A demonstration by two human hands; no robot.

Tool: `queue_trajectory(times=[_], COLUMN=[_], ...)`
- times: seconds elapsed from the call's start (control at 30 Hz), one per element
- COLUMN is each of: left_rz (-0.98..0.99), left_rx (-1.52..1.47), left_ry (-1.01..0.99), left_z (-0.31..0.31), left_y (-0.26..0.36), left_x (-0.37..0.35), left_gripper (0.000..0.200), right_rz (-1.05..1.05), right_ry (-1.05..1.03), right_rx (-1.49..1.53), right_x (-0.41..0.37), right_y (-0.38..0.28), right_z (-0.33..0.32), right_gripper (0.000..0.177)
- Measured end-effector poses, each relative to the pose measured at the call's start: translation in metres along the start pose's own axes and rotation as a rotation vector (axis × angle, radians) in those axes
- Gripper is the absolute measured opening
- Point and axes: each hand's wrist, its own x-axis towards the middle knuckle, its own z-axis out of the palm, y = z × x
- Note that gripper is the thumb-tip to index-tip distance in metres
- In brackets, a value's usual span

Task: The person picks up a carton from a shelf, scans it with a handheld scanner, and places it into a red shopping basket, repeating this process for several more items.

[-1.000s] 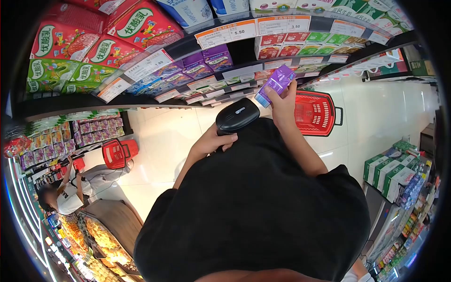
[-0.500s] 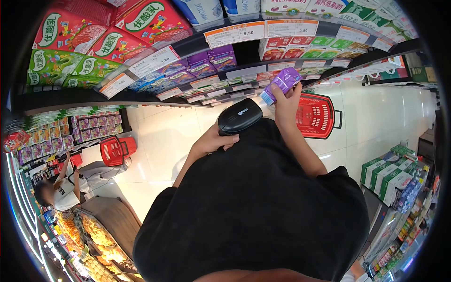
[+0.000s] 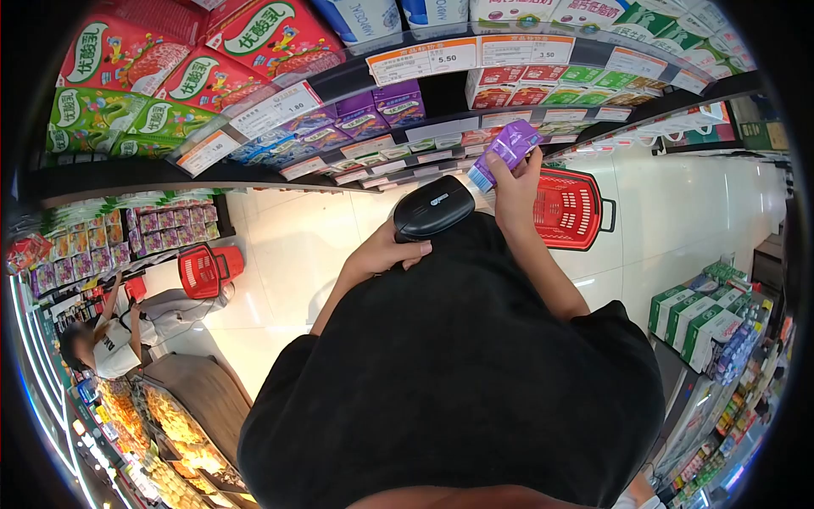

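Purple carton [image 3: 506, 151] gripped in right hand [image 3: 515, 182], beside black scanner [image 3: 432, 208] clutched by left hand [image 3: 386, 253].

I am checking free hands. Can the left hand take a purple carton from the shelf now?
Probably not: the left hand is shut around the scanner, so it is not free, though nothing blocks the way to the shelf cartons.
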Motion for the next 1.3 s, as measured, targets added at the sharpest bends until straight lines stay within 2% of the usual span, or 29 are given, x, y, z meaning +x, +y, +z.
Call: queue_trajectory(times=[0.3,0.4,0.47,0.5,0.53,0.57,0.63,0.67,0.7,0.8,0.93,0.97,1.0,1.13,1.2,1.23,1.3], left_rz=[-0.001,-0.009,-0.017,-0.034,-0.057,-0.049,-0.099,-0.024,-0.02,-0.177,-0.131,-0.147,-0.163,-0.174,-0.089,-0.087,-0.101], left_rx=[0.004,-0.018,-0.004,0.007,0.072,0.075,0.153,0.23,0.232,0.296,0.287,0.205,0.122,0.155,0.07,0.071,0.089], left_ry=[0.012,0.017,-0.017,-0.058,-0.057,-0.037,-0.07,-0.105,-0.095,-0.127,-0.112,-0.102,-0.094,-0.033,-0.086,-0.085,-0.129], left_z=[0.004,-0.002,-0.005,-0.005,-0.005,-0.004,-0.001,-0.01,-0.008,0.004,0.001,-0.005,-0.005,-0.003,-0.006,-0.006,-0.006], left_y=[0.004,-0.003,-0.003,0.001,0.005,0.009,0.012,-0.005,-0.002,0.021,0.012,0.006,0.007,0.007,0.0,-0.001,0.001], left_x=[-0.002,-0.002,-0.002,-0.004,-0.006,-0.008,-0.008,-0.002,-0.001,-0.003,-0.004,-0.006,-0.009,-0.013,-0.012,-0.012,-0.011], left_gripper=[0.065,0.064,0.064,0.063,0.045,0.045,0.062,0.076,0.076,0.074,0.079,0.071,0.064,0.058,0.056,0.056,0.069], right_rz=[0.011,0.046,0.163,0.17,0.152,0.131,0.143,0.073,0.0,-0.117,-0.255,-0.331,-0.328,-0.353,-0.335,-0.336,-0.437], right_ry=[-0.037,-0.048,-0.227,-0.245,-0.339,-0.431,-0.52,-0.534,-0.545,-0.55,-0.509,-0.458,-0.424,-0.427,-0.47,-0.472,-0.497], right_rx=[0.013,0.025,0.335,0.345,0.292,0.237,0.165,0.05,-0.066,-0.051,-0.065,-0.068,-0.112,-0.105,-0.173,-0.172,-0.306], right_x=[0.002,0.003,0.001,0.0,-0.001,0.001,0.009,0.013,0.016,0.018,0.018,0.02,0.021,0.024,0.029,0.033,0.039], right_y=[0.004,0.003,-0.004,-0.006,-0.007,-0.01,-0.015,-0.014,-0.016,-0.013,-0.012,-0.01,-0.011,-0.004,-0.001,0.001,-0.004], right_z=[0.001,-0.001,0.0,0.002,0.003,0.005,0.011,0.016,0.023,0.055,0.09,0.096,0.101,0.113,0.117,0.121,0.131], right_gripper=[0.052,0.058,0.07,0.07,0.075,0.08,0.085,0.088,0.091,0.096,0.096,0.094,0.093,0.093,0.094,0.094,0.094])
